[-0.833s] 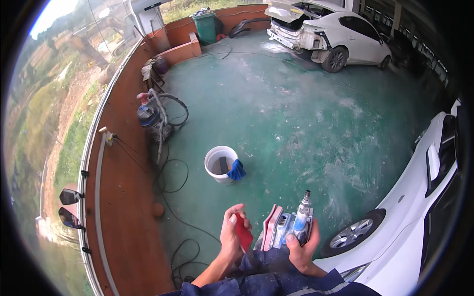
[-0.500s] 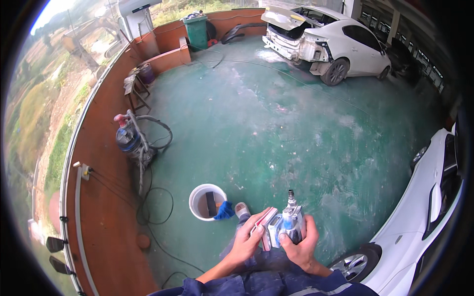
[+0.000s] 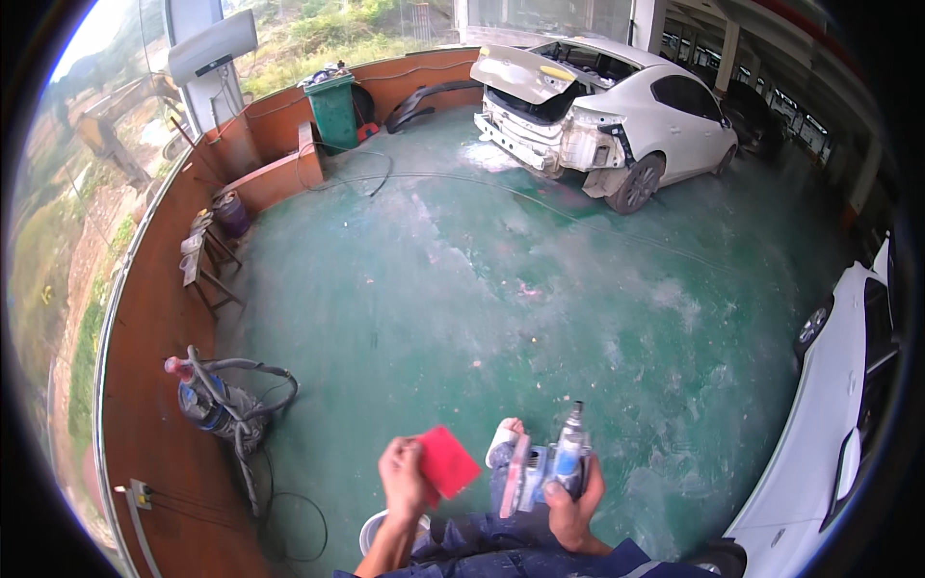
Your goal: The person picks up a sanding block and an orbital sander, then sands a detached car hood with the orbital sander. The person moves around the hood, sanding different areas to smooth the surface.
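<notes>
My left hand (image 3: 403,474) pinches a flat red sanding sheet (image 3: 450,462) between thumb and fingers, held apart from the tool and above the white bucket (image 3: 374,528). My right hand (image 3: 576,512) is wrapped round a blue-and-silver air sander (image 3: 568,453). Its metal air fitting points away from me. A pinkish-red layer shows along the sander's pad, which faces left. My own legs and lower body hide most of the bucket.
A shop vacuum (image 3: 214,403) with a grey hose stands by the orange wall (image 3: 154,424) on the left. Beyond it is a small bench (image 3: 204,252). A partly dismantled white car (image 3: 617,106) stands at the back, another white car (image 3: 819,462) at the right. Cables cross the green floor (image 3: 578,318).
My left hand has come away from the sander and moved left with the red sheet. The sander stays in my right hand. The view has shifted, so the bucket sits lower.
</notes>
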Demonstrator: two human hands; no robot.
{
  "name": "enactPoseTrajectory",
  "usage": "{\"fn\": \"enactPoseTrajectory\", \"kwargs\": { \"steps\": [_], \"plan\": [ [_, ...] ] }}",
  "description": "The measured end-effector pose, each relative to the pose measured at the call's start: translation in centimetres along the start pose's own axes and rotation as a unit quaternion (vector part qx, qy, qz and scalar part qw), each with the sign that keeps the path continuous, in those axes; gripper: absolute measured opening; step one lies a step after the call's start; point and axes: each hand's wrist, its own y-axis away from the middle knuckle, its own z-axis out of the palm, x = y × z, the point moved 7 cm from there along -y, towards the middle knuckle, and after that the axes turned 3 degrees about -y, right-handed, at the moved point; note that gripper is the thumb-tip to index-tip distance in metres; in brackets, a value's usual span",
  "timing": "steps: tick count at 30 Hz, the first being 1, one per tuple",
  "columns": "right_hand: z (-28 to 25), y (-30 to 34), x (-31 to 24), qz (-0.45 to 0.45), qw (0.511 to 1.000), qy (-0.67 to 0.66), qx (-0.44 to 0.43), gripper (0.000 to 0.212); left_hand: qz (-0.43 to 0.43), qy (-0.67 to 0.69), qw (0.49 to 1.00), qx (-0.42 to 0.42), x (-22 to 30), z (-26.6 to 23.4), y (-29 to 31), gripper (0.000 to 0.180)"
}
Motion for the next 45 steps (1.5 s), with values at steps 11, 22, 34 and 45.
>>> {"fn": "enactPoseTrajectory", "kwargs": {
  "steps": [11, 22, 34, 45],
  "plan": [
    [14.8, -37.2, 7.8, 0.031, 0.991, 0.037, -0.127, 0.039, -0.126, 0.032, 0.799, -0.588, 5.9, 8.8, -21.3, 0.027],
    [40.4, -56.6, 12.9, -0.002, 0.963, 0.025, -0.268, 0.043, -0.046, 0.341, 0.931, -0.124, 8.3, 3.0, -56.6, 0.059],
    [68.7, -72.1, 16.6, -0.044, 0.941, 0.057, -0.331, 0.052, 0.041, 0.281, 0.956, -0.071, 15.8, -3.0, -88.6, 0.058],
    [89.2, -88.7, 25.5, -0.045, 0.926, 0.020, -0.374, 0.053, 0.101, 0.250, 0.962, -0.049, 19.1, -9.2, -113.4, 0.056]
  ]
}}
